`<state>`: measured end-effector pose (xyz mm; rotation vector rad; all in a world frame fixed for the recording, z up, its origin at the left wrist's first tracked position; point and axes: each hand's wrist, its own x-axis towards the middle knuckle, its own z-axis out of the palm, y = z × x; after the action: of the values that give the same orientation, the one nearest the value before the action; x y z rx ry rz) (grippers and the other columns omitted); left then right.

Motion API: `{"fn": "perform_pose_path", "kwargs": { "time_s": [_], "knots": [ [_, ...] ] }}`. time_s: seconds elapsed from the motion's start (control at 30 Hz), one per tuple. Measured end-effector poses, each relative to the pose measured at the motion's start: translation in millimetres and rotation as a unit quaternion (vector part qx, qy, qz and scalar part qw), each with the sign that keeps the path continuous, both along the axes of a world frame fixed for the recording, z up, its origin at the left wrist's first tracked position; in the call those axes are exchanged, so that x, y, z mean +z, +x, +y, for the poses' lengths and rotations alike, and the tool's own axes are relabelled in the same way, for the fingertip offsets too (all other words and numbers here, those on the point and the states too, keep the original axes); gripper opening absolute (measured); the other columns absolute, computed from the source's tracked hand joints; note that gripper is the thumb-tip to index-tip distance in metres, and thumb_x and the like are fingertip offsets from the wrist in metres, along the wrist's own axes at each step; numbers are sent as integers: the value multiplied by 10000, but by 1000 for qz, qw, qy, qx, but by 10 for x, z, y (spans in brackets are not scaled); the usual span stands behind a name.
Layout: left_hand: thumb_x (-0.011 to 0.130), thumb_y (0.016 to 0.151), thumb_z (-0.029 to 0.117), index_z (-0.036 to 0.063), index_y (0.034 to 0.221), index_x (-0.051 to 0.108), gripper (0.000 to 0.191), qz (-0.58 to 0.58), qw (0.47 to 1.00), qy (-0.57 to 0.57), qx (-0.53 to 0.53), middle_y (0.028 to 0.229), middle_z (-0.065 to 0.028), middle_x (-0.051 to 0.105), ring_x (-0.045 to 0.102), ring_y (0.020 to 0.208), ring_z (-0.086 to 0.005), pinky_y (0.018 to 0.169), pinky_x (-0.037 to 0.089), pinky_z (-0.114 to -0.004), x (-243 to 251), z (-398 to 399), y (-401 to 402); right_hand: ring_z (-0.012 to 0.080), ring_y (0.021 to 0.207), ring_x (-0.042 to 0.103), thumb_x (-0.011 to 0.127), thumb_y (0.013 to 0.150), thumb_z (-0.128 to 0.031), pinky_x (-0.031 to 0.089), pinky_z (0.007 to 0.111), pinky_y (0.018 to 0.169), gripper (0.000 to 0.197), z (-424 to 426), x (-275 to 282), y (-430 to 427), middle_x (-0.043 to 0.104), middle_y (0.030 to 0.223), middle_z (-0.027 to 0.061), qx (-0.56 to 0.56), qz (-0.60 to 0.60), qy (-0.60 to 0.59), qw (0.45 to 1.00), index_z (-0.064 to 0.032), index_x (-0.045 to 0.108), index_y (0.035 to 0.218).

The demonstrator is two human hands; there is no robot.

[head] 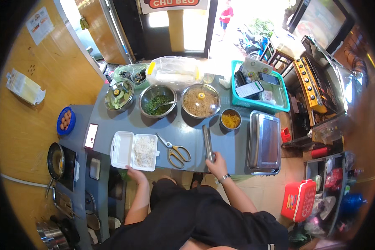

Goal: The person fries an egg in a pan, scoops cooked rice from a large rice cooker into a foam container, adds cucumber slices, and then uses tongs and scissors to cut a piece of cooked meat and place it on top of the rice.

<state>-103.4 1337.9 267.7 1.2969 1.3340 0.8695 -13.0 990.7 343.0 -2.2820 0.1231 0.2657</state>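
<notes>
An opened white foam takeaway box [123, 150] lies at the table's front edge, with white rice [144, 151] in its right half. My left hand [138, 177] grips the box's front rim near the hinge. Metal tongs [207, 140] are held in my right hand [217, 165], pointing away from me over the table. Between box and tongs lie scissors [175, 152] with tan handles. Beyond the tongs stands a small metal bowl of yellow shreds [230, 120]. A lidded bowl of light brown strands [200, 104] and a bowl of chopped greens [159, 104] with a spoon sit farther back.
A glass-lidded bowl of green slices [120, 99] stands back left; a phone [91, 135] lies at the left edge. On the right are a lidded steel tray [265, 142] and a teal basket [259, 107] holding phones. A frying pan [55, 160] sits on the left-hand cooktop.
</notes>
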Motion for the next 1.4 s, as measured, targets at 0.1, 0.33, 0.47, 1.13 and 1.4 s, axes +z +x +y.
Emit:
{"fn": "perform_pose_path", "kwargs": {
  "time_s": [0.1, 0.33, 0.47, 1.13, 1.4],
  "knots": [
    [428, 994, 411, -93, 1107, 475, 519, 6, 996, 45, 72, 1058, -212, 549, 526, 981, -286, 888, 409, -378, 259, 81, -74, 215, 639, 613, 668, 757, -261, 477, 349, 582, 529, -160, 70, -172, 618, 714, 123, 36, 61, 146, 987, 27, 515, 1173],
    [645, 891, 194, 37, 835, 537, 199, -105, 918, 281, -261, 752, -12, 524, 486, 709, -113, 657, 422, -267, 1345, 1093, 1313, 85, 608, 533, 627, 873, -136, 441, 248, 547, 527, 151, 569, 82, 577, 751, 36, 150, 46, 152, 976, -17, 425, 1345],
    [710, 798, 361, 42, 900, 573, 362, 103, 773, 530, -334, 856, -113, 603, 587, 796, -284, 717, 471, -400, 1667, 1635, 2430, 182, 667, 563, 620, 861, -196, 451, 304, 623, 538, 667, 1177, 270, 587, 776, 113, 183, 22, 117, 976, -34, 440, 1342],
    [566, 860, 460, 35, 676, 582, 463, 220, 760, 462, -402, 642, -184, 621, 609, 618, -391, 581, 471, -474, 1643, 2465, 2767, 298, 730, 639, 642, 839, -199, 473, 395, 653, 494, 2070, 1422, 1562, 639, 801, 170, 245, -133, 31, 960, -90, 469, 1289],
    [391, 992, 388, 41, 727, 506, 451, -278, 878, 98, -376, 601, -15, 464, 442, 563, -126, 513, 344, -287, 1305, 3389, 1769, 342, 775, 640, 617, 764, -260, 509, 450, 708, 407, 3322, 1864, 2528, 662, 773, 147, 484, -180, -196, 834, -163, 629, 1159]
  ]
}}
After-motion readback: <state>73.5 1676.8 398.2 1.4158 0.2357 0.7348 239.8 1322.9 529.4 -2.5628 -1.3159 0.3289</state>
